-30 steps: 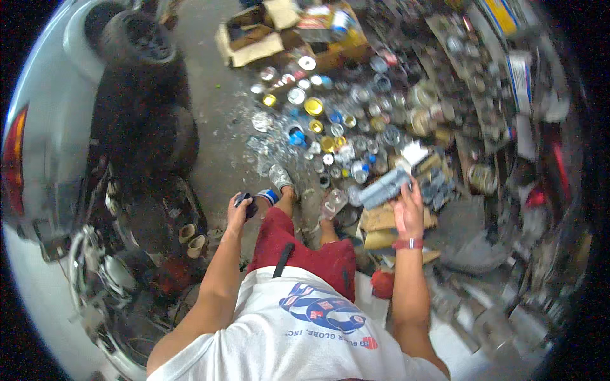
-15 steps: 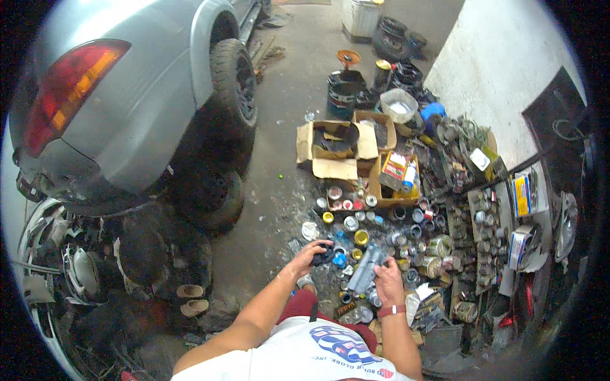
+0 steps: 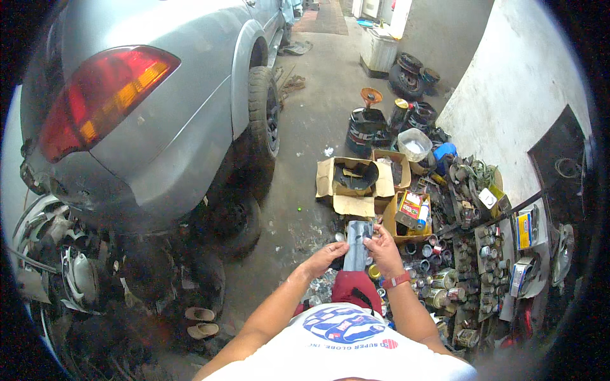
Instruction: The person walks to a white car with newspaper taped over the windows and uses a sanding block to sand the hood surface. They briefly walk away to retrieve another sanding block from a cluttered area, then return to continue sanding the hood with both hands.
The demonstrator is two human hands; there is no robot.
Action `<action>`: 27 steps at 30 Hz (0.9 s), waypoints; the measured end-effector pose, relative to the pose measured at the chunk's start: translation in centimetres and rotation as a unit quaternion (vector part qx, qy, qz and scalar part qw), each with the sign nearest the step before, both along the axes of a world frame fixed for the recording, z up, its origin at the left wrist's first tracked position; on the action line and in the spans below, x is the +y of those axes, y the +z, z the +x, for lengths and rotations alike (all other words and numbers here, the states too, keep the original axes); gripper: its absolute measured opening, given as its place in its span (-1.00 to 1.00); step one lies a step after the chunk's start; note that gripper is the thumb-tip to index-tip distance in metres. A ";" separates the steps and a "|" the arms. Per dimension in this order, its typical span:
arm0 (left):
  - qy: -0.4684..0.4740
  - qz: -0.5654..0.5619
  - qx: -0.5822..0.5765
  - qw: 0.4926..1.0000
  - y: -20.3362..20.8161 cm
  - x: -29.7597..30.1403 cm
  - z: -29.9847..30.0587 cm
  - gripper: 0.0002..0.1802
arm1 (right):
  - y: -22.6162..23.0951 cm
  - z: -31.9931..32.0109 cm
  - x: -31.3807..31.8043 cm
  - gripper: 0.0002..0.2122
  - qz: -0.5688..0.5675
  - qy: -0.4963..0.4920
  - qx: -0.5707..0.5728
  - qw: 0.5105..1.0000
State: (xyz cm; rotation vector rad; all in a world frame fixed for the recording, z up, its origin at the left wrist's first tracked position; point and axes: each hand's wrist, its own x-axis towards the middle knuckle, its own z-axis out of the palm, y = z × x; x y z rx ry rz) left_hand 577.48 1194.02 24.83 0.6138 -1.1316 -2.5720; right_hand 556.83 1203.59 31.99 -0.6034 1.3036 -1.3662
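In front of my body I hold up a flat, oblong grey-blue sheet with darker patches; its exact kind is unclear. My right hand grips its right edge, the thumb lying on the face. At the opposite edge, the closed fingers of my left hand pinch the sheet. Below and beyond it, paint tins and jars crowd the floor, including a yellow-rimmed tin beside my right hand. The sheet and my hands hide part of this clutter.
A grey car with a wheel stands at the left. Ahead are an open cardboard box, another box with cans, and black buckets. Cluttered shelving lines the right. Slippers lie at lower left.
My left hand has moved to the sheet's edge; the dark thing by its fingers is no longer visible there. The sheet has come more upright, and the view has shifted.
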 end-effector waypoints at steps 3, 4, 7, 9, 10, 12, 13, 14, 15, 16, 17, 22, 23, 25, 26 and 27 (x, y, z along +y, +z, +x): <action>0.022 -0.035 -0.043 0.998 -1.6 -4.0 0.0 -0.42 | -0.6 -0.2 -4.4 -0.53 -0.002 -0.003 0.051 0.999; 0.025 -0.036 -0.046 0.998 -1.7 -5.5 0.0 -0.41 | -1.0 -0.7 -6.2 -0.52 0.005 0.004 0.072 0.997; 0.083 0.034 -0.111 0.990 -2.3 -10.6 0.2 -0.31 | -2.7 -1.6 -12.9 -0.53 0.029 0.056 0.092 0.994; 0.051 0.074 -0.069 0.994 -1.9 -15.8 0.6 -0.29 | -3.6 -2.1 -18.6 -0.52 0.056 0.100 0.106 0.988; 0.066 0.072 -0.047 0.994 -3.1 -19.1 0.4 -0.29 | -5.3 -2.1 -22.1 -0.49 0.044 0.106 0.107 0.988; 0.095 0.071 -0.010 0.993 -5.6 -25.0 0.3 -0.30 | -6.6 -2.9 -30.2 -0.46 0.018 0.171 0.101 0.980; 0.101 0.081 -0.022 0.991 -5.3 -28.3 -0.8 -0.32 | -8.6 -4.0 -33.7 -0.45 -0.001 0.151 0.093 0.984; 0.112 0.087 -0.014 0.990 -5.1 -31.9 -1.1 -0.35 | -8.6 -4.2 -36.6 -0.45 0.025 0.178 0.075 0.981; 0.121 0.093 -0.005 0.988 -5.0 -35.9 -1.7 -0.38 | -8.5 -5.1 -41.3 -0.46 -0.020 0.175 0.095 0.980; 0.130 0.111 0.000 0.985 -4.6 -38.0 -1.8 -0.42 | -8.2 -5.7 -44.6 -0.47 -0.053 0.171 0.109 0.978; 0.138 0.106 0.004 0.985 -2.3 -40.8 -2.5 -0.39 | -5.8 -6.4 -47.8 -0.48 -0.008 0.190 0.124 0.974; 0.180 0.101 0.057 0.977 -1.6 -54.3 -7.9 -0.34 | -4.0 -10.9 -62.3 -0.48 -0.026 0.180 0.079 0.980; 0.189 0.107 0.068 0.974 -1.3 -56.9 -8.8 -0.33 | -3.7 -11.5 -65.4 -0.48 -0.024 0.189 0.091 0.978; 0.204 0.106 0.083 0.970 -1.4 -62.6 -10.9 -0.33 | -3.6 -13.2 -71.8 -0.50 -0.018 0.178 0.118 0.977; 0.217 0.096 0.083 0.968 -1.8 -65.8 -11.6 -0.33 | -4.2 -13.6 -75.0 -0.52 -0.019 0.165 0.129 0.978; 0.222 0.085 0.076 0.968 -2.2 -68.6 -12.3 -0.32 | -4.0 -14.4 -78.0 -0.54 -0.051 0.174 0.121 0.976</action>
